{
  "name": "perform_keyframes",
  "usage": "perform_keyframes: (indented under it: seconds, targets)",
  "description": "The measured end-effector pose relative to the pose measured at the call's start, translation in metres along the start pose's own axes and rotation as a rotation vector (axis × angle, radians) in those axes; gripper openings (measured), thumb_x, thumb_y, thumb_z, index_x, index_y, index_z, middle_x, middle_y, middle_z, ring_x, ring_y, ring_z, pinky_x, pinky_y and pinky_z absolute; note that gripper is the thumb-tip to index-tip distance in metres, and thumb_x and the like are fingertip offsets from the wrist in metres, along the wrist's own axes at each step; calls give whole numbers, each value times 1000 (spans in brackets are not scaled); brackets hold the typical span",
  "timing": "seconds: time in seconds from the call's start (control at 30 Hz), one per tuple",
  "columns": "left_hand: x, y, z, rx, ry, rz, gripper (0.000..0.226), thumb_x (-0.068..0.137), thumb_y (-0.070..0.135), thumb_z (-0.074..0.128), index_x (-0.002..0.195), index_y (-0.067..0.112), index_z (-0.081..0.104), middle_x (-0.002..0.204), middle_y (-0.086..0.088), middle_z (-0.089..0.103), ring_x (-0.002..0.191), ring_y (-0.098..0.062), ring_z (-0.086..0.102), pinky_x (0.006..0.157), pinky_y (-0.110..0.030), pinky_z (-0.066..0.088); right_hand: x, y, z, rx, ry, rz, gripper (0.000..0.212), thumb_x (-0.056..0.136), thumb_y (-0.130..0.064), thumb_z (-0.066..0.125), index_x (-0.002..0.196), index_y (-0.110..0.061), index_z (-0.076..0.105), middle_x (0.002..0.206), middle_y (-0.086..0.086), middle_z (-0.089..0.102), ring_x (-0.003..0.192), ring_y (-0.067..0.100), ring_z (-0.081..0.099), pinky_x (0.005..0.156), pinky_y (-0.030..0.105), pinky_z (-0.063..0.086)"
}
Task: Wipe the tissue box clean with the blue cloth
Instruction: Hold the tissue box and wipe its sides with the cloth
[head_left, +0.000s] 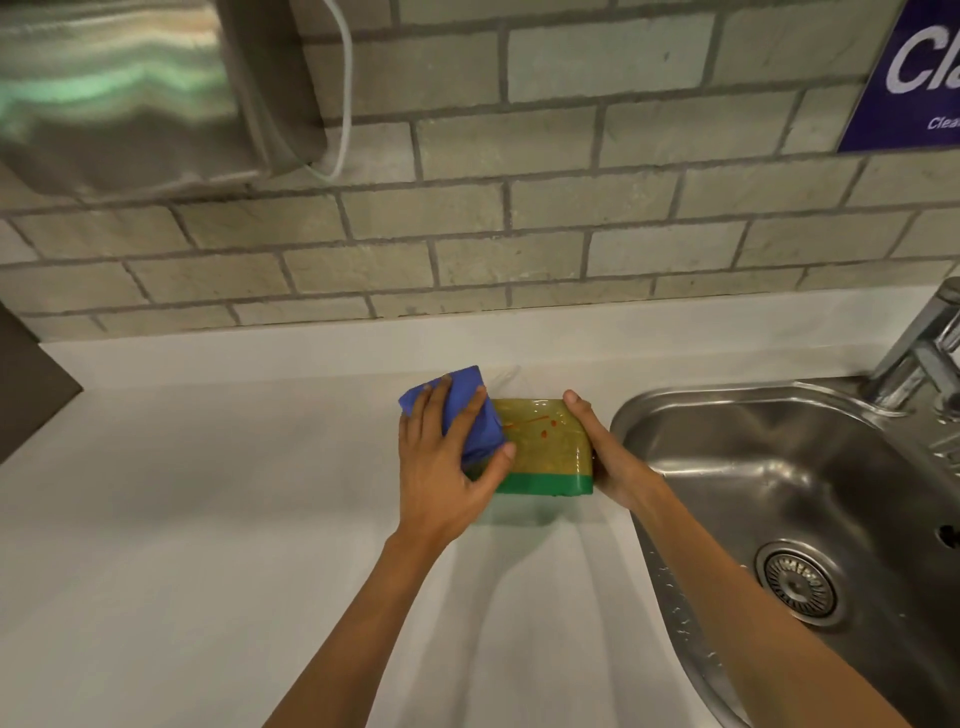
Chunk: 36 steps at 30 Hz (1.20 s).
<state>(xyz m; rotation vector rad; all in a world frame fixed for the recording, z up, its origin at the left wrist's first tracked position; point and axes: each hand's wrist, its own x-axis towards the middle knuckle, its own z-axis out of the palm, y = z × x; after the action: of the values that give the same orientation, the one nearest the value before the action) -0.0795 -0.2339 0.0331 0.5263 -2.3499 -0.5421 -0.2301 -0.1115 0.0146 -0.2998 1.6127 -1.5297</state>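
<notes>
A yellow-green tissue box (545, 447) with a green band along its near side stands on the white counter, just left of the sink. Reddish smears show on its top. My left hand (447, 467) lies flat on the folded blue cloth (470, 410), pressing it against the box's left part with fingers spread. My right hand (608, 452) grips the box's right side, thumb up along its far right corner.
A steel sink (810, 478) with a drain and a tap (924, 353) lies right beside the box. The white counter (182, 519) stretches to the left and towards me. A brick wall stands behind, with a metal dispenser (130, 93) high at the left.
</notes>
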Motion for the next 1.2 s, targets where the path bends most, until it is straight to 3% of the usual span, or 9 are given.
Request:
perform_keyframes:
  seconds: [0.13, 0.27, 0.37, 0.47, 0.57, 0.8, 0.93, 1.07, 1.2]
  targets:
    - [21, 12, -2, -150, 158, -204, 41, 85, 44, 49, 103, 10, 62, 112, -12, 60, 105, -30, 54, 94, -47, 45, 2, 1, -1, 14, 9, 12, 88, 51, -74, 58, 120, -21, 57, 120, 9, 65, 113, 24, 60, 107, 43, 40]
    - [26, 20, 17, 169, 64, -363, 61, 91, 45, 44, 141, 12, 33, 146, -18, 36, 137, -37, 27, 112, -48, 27, 1, 0, -1, 2, 3, 11, 79, 52, -74, 57, 113, -24, 59, 115, 6, 66, 109, 21, 61, 102, 39, 45]
    - [22, 16, 23, 270, -25, -348, 67, 92, 54, 32, 148, 22, 15, 155, -15, 21, 143, -38, 13, 114, -50, 22, 2, 0, -1, -4, 18, 16, 80, 61, -71, 55, 122, -18, 57, 119, 10, 65, 111, 24, 60, 104, 40, 43]
    - [10, 13, 17, 293, -49, -222, 65, 91, 51, 39, 147, 22, 24, 153, -19, 28, 140, -42, 23, 108, -49, 35, 3, 1, -1, -24, 40, 11, 74, 69, -70, 51, 121, -17, 58, 119, 11, 65, 110, 25, 61, 104, 41, 44]
    - [-9, 6, 11, 241, -36, -123, 56, 88, 40, 48, 139, 15, 42, 144, -23, 42, 129, -46, 40, 89, -51, 52, 4, 1, -2, -46, 57, 5, 81, 62, -74, 52, 120, -18, 59, 120, 10, 65, 112, 25, 60, 106, 43, 42]
    - [-21, -2, 6, 197, -40, -77, 52, 86, 37, 40, 129, 12, 55, 136, -23, 50, 117, -43, 50, 70, -44, 59, 4, 0, -4, -60, 50, 23, 90, 46, -79, 56, 115, -20, 60, 121, 10, 63, 112, 25, 58, 105, 42, 42]
    - [8, 4, 13, 238, -31, -145, 47, 91, 32, 46, 137, 20, 45, 144, -19, 42, 127, -40, 40, 85, -49, 55, 5, -2, -5, -65, 66, 51, 85, 46, -78, 55, 108, -21, 60, 118, 9, 62, 109, 24, 58, 100, 39, 46]
    - [21, 20, 22, 272, -48, -127, 52, 94, 40, 36, 142, 21, 36, 149, -16, 36, 134, -38, 31, 107, -46, 38, 4, -2, -3, -58, 74, 54, 79, 46, -78, 56, 102, -24, 60, 115, 8, 64, 109, 25, 59, 103, 42, 44]
    - [6, 31, 21, 306, -76, -28, 54, 88, 41, 40, 136, 16, 48, 141, -20, 47, 129, -43, 43, 104, -52, 39, 4, -1, -4, -46, 82, 41, 86, 41, -79, 59, 105, -21, 63, 112, 8, 67, 106, 23, 62, 100, 39, 46]
